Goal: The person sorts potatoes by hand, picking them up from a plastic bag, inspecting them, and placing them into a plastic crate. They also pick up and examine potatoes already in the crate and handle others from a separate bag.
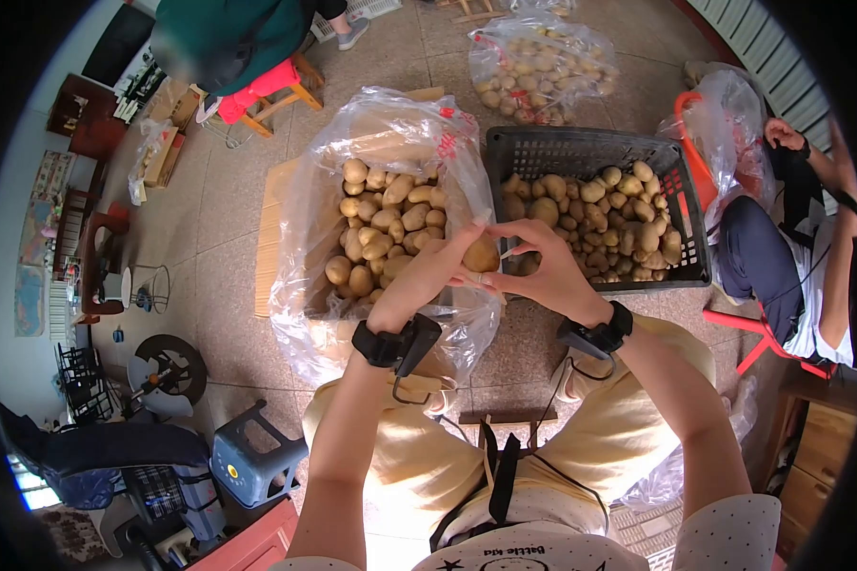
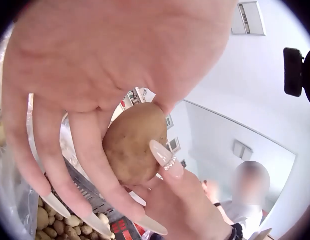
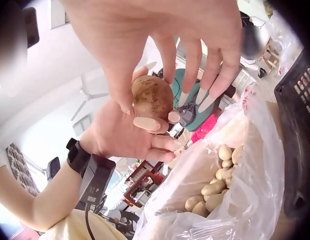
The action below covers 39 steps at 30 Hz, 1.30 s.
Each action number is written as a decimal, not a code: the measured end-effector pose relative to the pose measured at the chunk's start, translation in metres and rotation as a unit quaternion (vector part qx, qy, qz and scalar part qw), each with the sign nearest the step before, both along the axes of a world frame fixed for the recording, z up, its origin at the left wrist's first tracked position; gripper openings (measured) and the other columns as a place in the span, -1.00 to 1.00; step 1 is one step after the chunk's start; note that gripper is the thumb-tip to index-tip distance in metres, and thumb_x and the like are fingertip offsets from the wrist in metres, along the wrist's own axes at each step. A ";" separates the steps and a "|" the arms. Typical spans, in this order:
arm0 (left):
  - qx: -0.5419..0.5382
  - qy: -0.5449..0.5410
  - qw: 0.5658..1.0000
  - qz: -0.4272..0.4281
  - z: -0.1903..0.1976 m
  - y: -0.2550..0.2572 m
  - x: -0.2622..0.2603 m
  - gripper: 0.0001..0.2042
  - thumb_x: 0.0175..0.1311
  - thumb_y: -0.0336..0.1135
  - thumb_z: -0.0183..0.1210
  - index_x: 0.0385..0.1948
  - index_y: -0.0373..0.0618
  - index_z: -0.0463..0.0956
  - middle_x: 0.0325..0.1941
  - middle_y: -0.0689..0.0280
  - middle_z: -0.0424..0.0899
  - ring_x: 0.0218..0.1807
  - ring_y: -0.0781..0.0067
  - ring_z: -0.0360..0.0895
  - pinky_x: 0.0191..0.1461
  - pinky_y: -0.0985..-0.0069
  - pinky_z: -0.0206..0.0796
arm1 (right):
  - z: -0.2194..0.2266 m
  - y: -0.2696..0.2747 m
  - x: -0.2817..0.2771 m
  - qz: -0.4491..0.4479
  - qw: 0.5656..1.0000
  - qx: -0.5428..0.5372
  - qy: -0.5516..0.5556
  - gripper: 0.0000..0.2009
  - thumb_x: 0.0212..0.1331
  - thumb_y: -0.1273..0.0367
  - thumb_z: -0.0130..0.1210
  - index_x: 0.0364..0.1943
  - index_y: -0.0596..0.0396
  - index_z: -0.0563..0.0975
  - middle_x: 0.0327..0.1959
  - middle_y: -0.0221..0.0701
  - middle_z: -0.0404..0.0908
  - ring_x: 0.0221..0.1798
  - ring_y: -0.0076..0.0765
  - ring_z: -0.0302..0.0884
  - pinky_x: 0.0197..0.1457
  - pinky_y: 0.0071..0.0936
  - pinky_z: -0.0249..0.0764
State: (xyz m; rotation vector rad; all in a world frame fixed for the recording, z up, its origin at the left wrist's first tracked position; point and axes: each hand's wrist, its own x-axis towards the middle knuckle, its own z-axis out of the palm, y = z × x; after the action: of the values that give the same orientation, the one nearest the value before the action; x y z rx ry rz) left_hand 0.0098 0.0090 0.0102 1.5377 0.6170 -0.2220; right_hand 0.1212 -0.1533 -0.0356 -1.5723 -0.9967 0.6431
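Note:
A single potato (image 1: 482,255) is held between both hands, above the gap between a plastic-lined box (image 1: 300,276) and a black crate (image 1: 590,143). My left hand (image 1: 421,271) grips it from the left, the thumb against its side. From the right, my right hand (image 1: 560,278) pinches it with thumb and fingers. Close up in the left wrist view, the potato (image 2: 132,145) is smooth and light brown, with a long-nailed thumb across it. Its other side, in the right wrist view, shows darker rough patches on the potato (image 3: 154,97). Potatoes (image 1: 386,224) fill much of the lined box.
More potatoes (image 1: 619,214) lie in the black crate. A clear bag of potatoes (image 1: 543,71) stands beyond it. One person sits on a red stool (image 1: 747,338) at right, another at the upper left. A blue stool (image 1: 255,455) is at lower left.

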 end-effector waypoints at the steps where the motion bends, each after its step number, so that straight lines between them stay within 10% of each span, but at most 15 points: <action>1: 0.004 -0.016 1.000 -0.015 -0.006 0.002 -0.001 -0.27 0.27 0.31 -0.15 -0.02 -0.36 0.47 -0.39 0.05 0.66 -0.26 0.40 0.62 -0.05 0.57 0.38 | 0.000 0.000 0.000 0.000 1.000 0.000 0.000 -0.37 -0.14 0.26 0.38 0.13 -0.01 0.43 0.09 -0.36 0.43 0.16 -0.32 0.31 0.13 -0.33 0.36; 31: -0.028 -0.012 0.999 -0.044 -0.005 -0.006 -0.002 -0.35 0.31 0.29 -0.21 -0.01 -0.18 0.45 -0.47 0.25 0.63 -0.41 0.57 0.58 -0.19 0.68 0.35 | -0.005 0.000 -0.004 0.016 0.994 0.008 -0.105 -0.27 -0.25 0.27 0.39 0.14 0.13 0.39 0.02 -0.28 0.44 0.06 -0.22 0.34 0.11 -0.40 0.31; 39: 0.047 0.008 0.999 -0.002 -0.001 0.006 0.002 -0.37 0.33 0.26 -0.20 -0.31 -0.25 0.57 -0.50 0.19 0.66 -0.31 0.34 0.61 -0.05 0.50 0.34 | 0.004 0.003 0.013 0.014 0.941 -0.108 0.321 -0.46 0.15 0.06 0.15 0.16 0.01 0.40 0.11 -0.45 0.40 0.12 -0.47 0.35 0.16 -0.42 0.34</action>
State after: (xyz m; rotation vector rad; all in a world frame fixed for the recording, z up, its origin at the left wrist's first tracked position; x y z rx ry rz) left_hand 0.0117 0.0148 0.0091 1.6287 0.6454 -0.2104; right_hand 0.1341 -0.1507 -0.0316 -1.3837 -0.4670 1.2214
